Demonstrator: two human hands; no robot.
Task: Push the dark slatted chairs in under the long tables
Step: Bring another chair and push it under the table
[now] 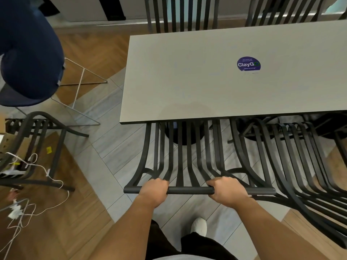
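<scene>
Chair (pixel 180 156), its top rail clamped in left hand (pixel 154 190) and right hand (pixel 228 189), could scrape the neighbouring chair (pixel 293 156) at lower right under the counter (pixel 187 81).

The floor mixes brown herringbone wood planks (pixel 90 47) with pale grey plank tiles (pixel 112 152) running diagonally. At ten o'clock stands a navy-blue shell seat on thin white wire legs (pixel 80 85). At eight o'clock white cables (pixel 40 167) trail over the wood. Along twelve o'clock runs a pale grey wall with a skirting board (pixel 120 22).
</scene>
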